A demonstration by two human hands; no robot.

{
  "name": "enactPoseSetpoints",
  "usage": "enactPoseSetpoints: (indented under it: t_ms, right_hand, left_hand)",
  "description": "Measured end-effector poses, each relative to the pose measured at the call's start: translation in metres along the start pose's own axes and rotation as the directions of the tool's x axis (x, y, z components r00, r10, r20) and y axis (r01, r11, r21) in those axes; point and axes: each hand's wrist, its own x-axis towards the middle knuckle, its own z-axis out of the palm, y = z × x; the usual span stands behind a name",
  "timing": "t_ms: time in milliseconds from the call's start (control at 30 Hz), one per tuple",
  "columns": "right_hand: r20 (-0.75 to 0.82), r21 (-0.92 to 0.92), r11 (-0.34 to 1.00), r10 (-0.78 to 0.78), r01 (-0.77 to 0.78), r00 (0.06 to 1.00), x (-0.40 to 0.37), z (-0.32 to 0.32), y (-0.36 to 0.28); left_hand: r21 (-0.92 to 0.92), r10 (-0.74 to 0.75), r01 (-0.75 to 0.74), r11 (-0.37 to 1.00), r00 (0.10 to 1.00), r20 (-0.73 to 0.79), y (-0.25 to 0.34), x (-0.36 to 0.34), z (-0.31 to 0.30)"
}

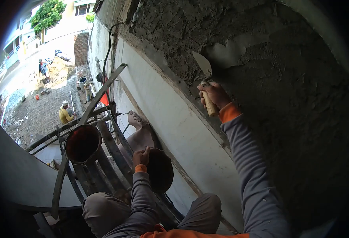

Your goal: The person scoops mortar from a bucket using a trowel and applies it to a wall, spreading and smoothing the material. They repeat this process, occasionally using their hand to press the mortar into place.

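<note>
My right hand (215,96) is wrapped round the wooden handle of a trowel (203,65), its metal blade pointing up and left near the wall. Rough, dark grey mortar (261,87) covers the wall beside and above it, with a smoother, lighter patch close to the blade. Lower down, my left hand (141,156) is closed on the rim of a dark round bucket (160,170). The bucket's inside is too dark to make out. Both sleeves are grey with orange cuffs.
A second round bucket (83,143) stands left on scaffold planks (109,158). A slanting metal bar (103,93) crosses beside the white wall (182,115). Far below on the ground are a person in yellow (65,114) and another person (44,70) near a sand pile.
</note>
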Motion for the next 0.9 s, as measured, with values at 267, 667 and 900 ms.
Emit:
enactPoseSetpoints:
  t_ms: [267,667,900]
  right_hand:
    - [-0.081,0.177,0.978,-0.101,0.114,0.992,-0.018,-0.045,-0.04]
    - [-0.147,-0.131,0.985,-0.134,0.115,0.98,-0.066,-0.041,-0.002]
    - [-0.184,-0.177,0.976,-0.162,0.129,0.97,-0.098,-0.067,-0.055]
  left_hand:
    - [-0.047,0.006,-0.007,0.999,1.0,-0.016,-0.014,0.006,0.003]
    - [-0.012,0.035,-0.035,0.999,0.999,0.016,0.0,0.002,0.006]
    - [0.053,0.053,-0.054,0.997,0.998,0.019,0.001,-0.001,0.015]
